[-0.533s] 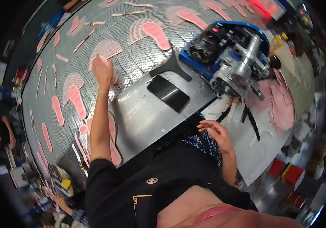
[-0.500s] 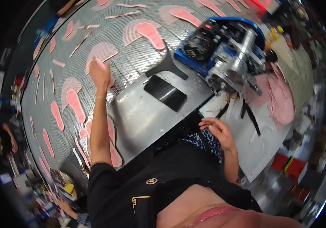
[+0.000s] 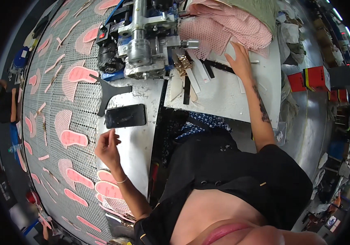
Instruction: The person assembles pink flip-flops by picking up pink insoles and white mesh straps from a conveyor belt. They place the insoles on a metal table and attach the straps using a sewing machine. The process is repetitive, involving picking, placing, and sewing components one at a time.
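Observation:
My right hand [image 3: 241, 63] reaches over the light table at the right, thumb and fingers apart, with its fingertips at the near edge of a pile of pink mesh pieces [image 3: 248, 30]. My left hand [image 3: 109, 150] hovers at the border of the grey mesh conveyor and the metal ledge [image 3: 132, 147]; its fingers are curled, with nothing visible in them. Beyond it lies a black phone [image 3: 126, 116]. Left of that hand, a pink insole [image 3: 74, 138] rests on the conveyor beside a fan-shaped mesh piece [image 3: 63, 121]. Several pink insoles [image 3: 109, 189] are stacked near my left forearm.
A machine [image 3: 140, 53] with metal cylinders stands between conveyor and table. A dark forked flat piece [image 3: 109, 94] lies by the phone. Dark and pale strips [image 3: 189, 79] clutter the table's left part. Red boxes [image 3: 317, 78] are at the right. A co-worker [image 3: 6, 102] stands far left.
The view has turned to the right. My left hand has drawn back from a mesh piece on the conveyor. My right hand has gone from beside my body out to the mesh pile.

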`<state>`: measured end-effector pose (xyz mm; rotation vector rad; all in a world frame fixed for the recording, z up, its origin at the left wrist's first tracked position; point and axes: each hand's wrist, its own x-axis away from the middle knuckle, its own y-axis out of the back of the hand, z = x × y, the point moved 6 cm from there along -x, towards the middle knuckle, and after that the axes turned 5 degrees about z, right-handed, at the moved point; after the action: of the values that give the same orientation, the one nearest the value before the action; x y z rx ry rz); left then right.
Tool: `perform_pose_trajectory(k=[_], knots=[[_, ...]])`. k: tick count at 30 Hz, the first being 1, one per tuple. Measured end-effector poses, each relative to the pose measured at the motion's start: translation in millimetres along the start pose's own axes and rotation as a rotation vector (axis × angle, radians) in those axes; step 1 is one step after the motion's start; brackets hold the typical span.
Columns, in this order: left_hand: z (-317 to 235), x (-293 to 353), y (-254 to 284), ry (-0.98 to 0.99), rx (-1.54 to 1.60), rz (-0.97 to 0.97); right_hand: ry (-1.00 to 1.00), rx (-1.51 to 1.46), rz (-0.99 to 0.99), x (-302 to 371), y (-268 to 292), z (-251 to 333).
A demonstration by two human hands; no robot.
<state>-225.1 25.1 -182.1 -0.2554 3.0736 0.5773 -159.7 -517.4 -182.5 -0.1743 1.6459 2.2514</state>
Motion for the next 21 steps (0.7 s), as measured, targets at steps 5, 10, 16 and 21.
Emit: perform_pose_trajectory(k=[5,10,16,21], knots=[[-27,18,-35,-0.02,0.111,0.075,0.019,0.113,0.039,-33,-26,-4],[-33,31,-69,-0.02,0.094,0.185,0.079,0.242,0.108,-43,-32,8],[-63,38,-126,-0.017,0.14,0.376,0.216,0.065,-0.398,-37,33,10],[-146,40,-187,-0.5,-0.013,0.652,0.141,-0.337,-0.52,26,110,80]])
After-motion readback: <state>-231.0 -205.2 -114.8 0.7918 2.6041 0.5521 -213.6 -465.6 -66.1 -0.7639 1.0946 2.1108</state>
